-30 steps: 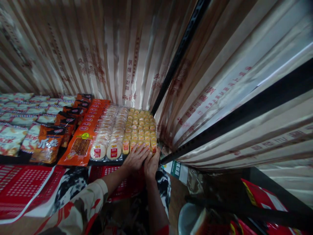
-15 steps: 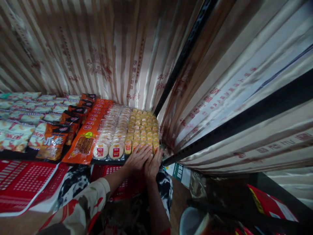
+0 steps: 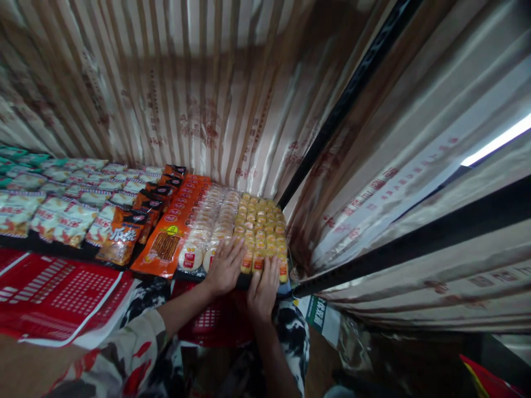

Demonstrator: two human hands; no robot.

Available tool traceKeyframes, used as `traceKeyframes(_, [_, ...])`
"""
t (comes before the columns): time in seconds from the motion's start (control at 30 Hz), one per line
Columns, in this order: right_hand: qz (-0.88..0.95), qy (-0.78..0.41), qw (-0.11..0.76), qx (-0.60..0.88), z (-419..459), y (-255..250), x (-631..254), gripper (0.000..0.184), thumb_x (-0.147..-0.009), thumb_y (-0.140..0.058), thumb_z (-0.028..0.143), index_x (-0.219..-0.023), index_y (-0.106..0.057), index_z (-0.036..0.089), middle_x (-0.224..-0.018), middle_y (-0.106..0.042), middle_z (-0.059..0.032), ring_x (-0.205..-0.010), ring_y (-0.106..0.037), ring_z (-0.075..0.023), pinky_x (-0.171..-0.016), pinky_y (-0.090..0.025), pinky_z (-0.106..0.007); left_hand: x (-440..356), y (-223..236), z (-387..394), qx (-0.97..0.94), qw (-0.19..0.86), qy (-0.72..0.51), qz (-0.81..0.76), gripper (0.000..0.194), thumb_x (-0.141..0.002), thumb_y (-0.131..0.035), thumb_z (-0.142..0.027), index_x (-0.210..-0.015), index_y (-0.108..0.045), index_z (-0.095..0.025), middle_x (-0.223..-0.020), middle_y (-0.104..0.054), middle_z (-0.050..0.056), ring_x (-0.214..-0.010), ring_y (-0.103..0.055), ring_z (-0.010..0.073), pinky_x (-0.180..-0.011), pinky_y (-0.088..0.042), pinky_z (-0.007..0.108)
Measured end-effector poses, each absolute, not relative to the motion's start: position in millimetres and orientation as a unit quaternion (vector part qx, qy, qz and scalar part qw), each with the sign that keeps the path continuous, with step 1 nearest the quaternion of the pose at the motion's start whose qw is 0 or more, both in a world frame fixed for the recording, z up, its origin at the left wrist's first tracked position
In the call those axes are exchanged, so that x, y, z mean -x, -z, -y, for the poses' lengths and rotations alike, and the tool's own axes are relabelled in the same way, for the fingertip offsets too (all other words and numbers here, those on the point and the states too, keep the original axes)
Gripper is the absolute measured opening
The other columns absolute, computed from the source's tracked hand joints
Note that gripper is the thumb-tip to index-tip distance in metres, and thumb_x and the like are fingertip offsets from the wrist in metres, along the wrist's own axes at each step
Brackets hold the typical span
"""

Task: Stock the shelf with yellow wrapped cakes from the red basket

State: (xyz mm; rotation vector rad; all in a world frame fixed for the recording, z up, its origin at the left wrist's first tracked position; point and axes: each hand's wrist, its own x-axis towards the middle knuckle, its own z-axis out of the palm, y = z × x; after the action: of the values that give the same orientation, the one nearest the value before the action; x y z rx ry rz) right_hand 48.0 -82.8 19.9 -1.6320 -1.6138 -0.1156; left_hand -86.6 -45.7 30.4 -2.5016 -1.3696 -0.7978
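Small yellow wrapped snacks (image 3: 260, 224) stand in tight rows at the shelf's right end. My left hand (image 3: 226, 268) rests at their front left corner, fingers stretched out over the edge between them and the round white packaged crackers (image 3: 191, 258). Against the front of the yellow rows lies my right hand (image 3: 265, 284), its fingers extended and touching the wrappers. Neither hand appears to grip anything. Part of the front row is hidden behind my fingers.
Left of the crackers are orange packets (image 3: 164, 249), orange-black snack bags (image 3: 122, 235) and white snack bags (image 3: 64, 218). Red baskets (image 3: 74, 293) sit below the shelf. A black post (image 3: 315, 149) and beam (image 3: 394, 249) frame the right corner, before pleated curtains (image 3: 166, 88).
My hands have moved apart; the left one slid leftward to the corner by the crackers. The view has shifted, so the shelf appears farther right and slightly lower.
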Motion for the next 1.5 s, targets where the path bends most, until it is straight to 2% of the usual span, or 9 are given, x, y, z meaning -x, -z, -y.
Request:
traceKeyframes(0.13, [0.697,-0.012,0.381,0.607,44,-48,-10,0.051,-0.096,-0.020,0.032,-0.141,-0.029,0.009,-0.148,-0.024,-0.0156,-0.139,-0.015,-0.0237,-0.108,-0.025,-0.051,128,-29,53,0.775,0.100,0.280,0.558,0.050,-0.089,-0.042,-0.029,-0.138,-0.037,-0.018,-0.149,-0.027,0.010,-0.140,-0.011,0.0276,-0.112,-0.016,0.051])
traceKeyframes(0.37, [0.815,-0.039,0.192,0.546,-40,-67,46,0.050,-0.095,-0.025,0.030,-0.141,-0.032,0.012,-0.149,-0.027,-0.0110,-0.140,-0.009,-0.0226,-0.111,-0.016,-0.042,158,-29,41,0.740,0.104,0.277,0.604,0.053,-0.086,-0.046,-0.039,-0.135,-0.042,-0.020,-0.148,-0.029,0.011,-0.139,-0.015,0.0302,-0.111,-0.017,0.052])
traceKeyframes(0.57, [0.787,-0.072,0.080,0.607,-83,-77,64,0.049,-0.096,-0.025,0.037,-0.143,-0.027,0.024,-0.151,-0.021,-0.0047,-0.140,-0.003,-0.0234,-0.110,-0.011,-0.043,173,-58,-7,0.734,0.098,0.271,0.615,0.050,-0.088,-0.039,-0.033,-0.135,-0.041,-0.016,-0.146,-0.034,0.011,-0.138,-0.019,0.0275,-0.111,-0.020,0.048])
traceKeyframes(0.67, [0.779,-0.091,0.045,0.619,-93,-76,68,0.050,-0.095,-0.024,0.040,-0.144,-0.023,0.027,-0.152,-0.017,-0.0028,-0.140,0.000,-0.0248,-0.110,-0.009,-0.044,182,-57,-35,0.745,0.071,0.231,0.621,0.047,-0.090,-0.035,-0.030,-0.134,-0.043,-0.016,-0.146,-0.033,0.010,-0.137,-0.022,0.0279,-0.108,-0.026,0.048])
traceKeyframes(0.83, [0.778,-0.088,0.049,0.620,-97,-68,69,0.053,-0.095,-0.022,0.045,-0.145,-0.018,0.028,-0.153,-0.014,-0.0003,-0.140,0.003,-0.0267,-0.110,-0.006,-0.046,191,-38,-61,0.761,0.050,0.195,0.617,0.048,-0.092,-0.028,-0.034,-0.136,-0.040,-0.017,-0.144,-0.037,0.009,-0.136,-0.026,0.0255,-0.105,-0.032,0.048])
traceKeyframes(1.03, [0.789,-0.080,0.052,0.607,-95,-58,66,0.053,-0.095,-0.024,0.044,-0.145,-0.018,0.029,-0.153,-0.013,-0.0003,-0.140,0.002,-0.0262,-0.111,-0.007,-0.045,187,-20,-56,0.754,0.077,0.212,0.617,0.049,-0.093,-0.025,-0.033,-0.137,-0.039,-0.014,-0.144,-0.036,0.011,-0.137,-0.025,0.0242,-0.108,-0.027,0.047])
traceKeyframes(1.23, [0.790,-0.096,0.081,0.599,-100,-63,61,0.051,-0.095,-0.022,0.045,-0.144,-0.023,0.029,-0.153,-0.012,-0.0032,-0.140,0.000,-0.0264,-0.111,-0.007,-0.045,184,-32,-58,0.745,0.061,0.212,0.630,0.049,-0.094,-0.026,-0.035,-0.137,-0.039,-0.016,-0.144,-0.036,0.010,-0.136,-0.026,0.0250,-0.108,-0.025,0.049])
traceKeyframes(1.37, [0.785,-0.078,0.093,0.607,-112,-71,61,0.050,-0.095,-0.025,0.042,-0.144,-0.025,0.029,-0.153,-0.009,-0.0040,-0.140,0.004,-0.0256,-0.110,-0.004,-0.046,187,-43,-78,0.741,0.058,0.220,0.632,0.048,-0.094,-0.024,-0.037,-0.135,-0.041,-0.020,-0.146,-0.034,0.008,-0.137,-0.024,0.0236,-0.110,-0.022,0.048])
traceKeyframes(1.5, [0.776,-0.083,0.074,0.621,-123,-72,65,0.050,-0.094,-0.028,0.040,-0.143,-0.025,0.030,-0.153,-0.013,-0.0032,-0.140,0.001,-0.0283,-0.110,-0.004,-0.047,187,-42,-102,0.752,0.044,0.206,0.624,0.050,-0.095,-0.020,-0.037,-0.135,-0.041,-0.016,-0.143,-0.038,0.008,-0.137,-0.025,0.0232,-0.110,-0.023,0.047])
